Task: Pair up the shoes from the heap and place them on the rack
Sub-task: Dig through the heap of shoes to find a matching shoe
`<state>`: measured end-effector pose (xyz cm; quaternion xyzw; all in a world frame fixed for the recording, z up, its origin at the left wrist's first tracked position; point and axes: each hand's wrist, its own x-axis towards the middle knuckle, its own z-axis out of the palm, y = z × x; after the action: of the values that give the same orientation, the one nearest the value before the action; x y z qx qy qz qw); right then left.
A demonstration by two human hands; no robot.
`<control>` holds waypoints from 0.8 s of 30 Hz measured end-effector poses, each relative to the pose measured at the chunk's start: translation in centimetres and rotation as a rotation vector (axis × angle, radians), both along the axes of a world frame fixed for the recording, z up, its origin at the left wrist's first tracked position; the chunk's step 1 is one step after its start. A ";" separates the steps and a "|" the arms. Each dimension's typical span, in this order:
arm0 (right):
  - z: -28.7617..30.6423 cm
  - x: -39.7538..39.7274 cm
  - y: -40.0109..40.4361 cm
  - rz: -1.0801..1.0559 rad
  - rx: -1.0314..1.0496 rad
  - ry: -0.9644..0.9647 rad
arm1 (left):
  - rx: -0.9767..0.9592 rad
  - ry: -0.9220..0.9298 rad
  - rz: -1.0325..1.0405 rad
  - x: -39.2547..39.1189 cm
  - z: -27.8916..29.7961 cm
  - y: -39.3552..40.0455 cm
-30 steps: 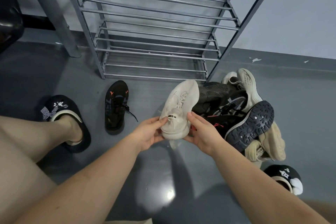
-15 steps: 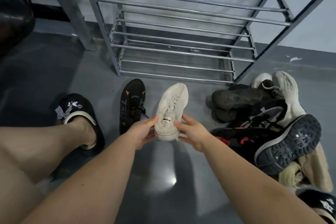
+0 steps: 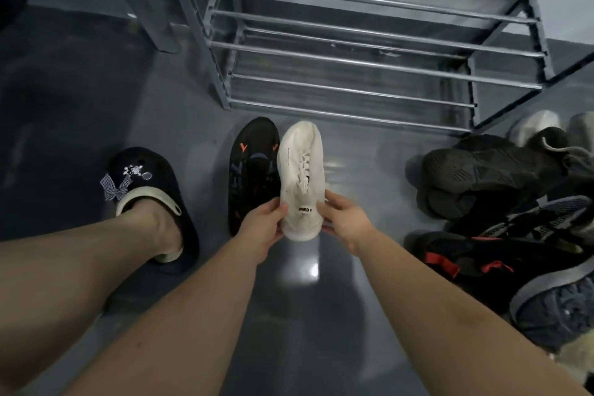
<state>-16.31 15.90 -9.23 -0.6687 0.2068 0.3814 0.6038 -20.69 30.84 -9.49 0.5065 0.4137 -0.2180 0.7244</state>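
A cream-white sneaker [image 3: 301, 170] points toward the rack, held at its heel by both hands: my left hand [image 3: 263, 223] on its left side, my right hand [image 3: 345, 219] on its right. Just left of it a black sneaker with orange marks [image 3: 254, 167] lies on the floor, toe toward the rack. The heap of shoes [image 3: 501, 202] lies at the right, mostly black and grey pairs with a pale one behind. The grey metal rack [image 3: 353, 61] stands ahead with bare bar shelves.
My left foot in a black clog with charms [image 3: 144, 190] rests on the floor at the left. A grey metal post [image 3: 144, 0] stands left of the rack. The grey floor [image 3: 64, 90] is glossy, and a wall runs behind the rack.
Both hands carried the white sneaker leftward away from the heap, until it sits right beside the black sneaker. The view moved closer to the rack.
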 end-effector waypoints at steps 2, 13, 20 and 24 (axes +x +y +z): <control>-0.2 -0.4 -0.1 -0.028 0.025 0.070 | 0.058 0.029 -0.053 -0.2 -0.4 0.0; 3.2 -3.0 -2.1 0.186 -0.187 -0.028 | 0.625 -0.141 -0.602 -1.0 2.2 -2.0; 6.3 -6.1 -11.7 0.765 -0.855 -0.429 | 1.053 -0.394 -1.265 -1.7 6.1 -9.1; 8.0 -8.5 -18.2 0.785 -1.030 -0.418 | 1.141 -0.492 -1.463 -2.0 8.3 -14.5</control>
<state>-24.80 -2.30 -1.22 -0.9561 -0.0170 0.2877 0.0527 -22.67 16.31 -1.19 0.9474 -0.1246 -0.2696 0.1196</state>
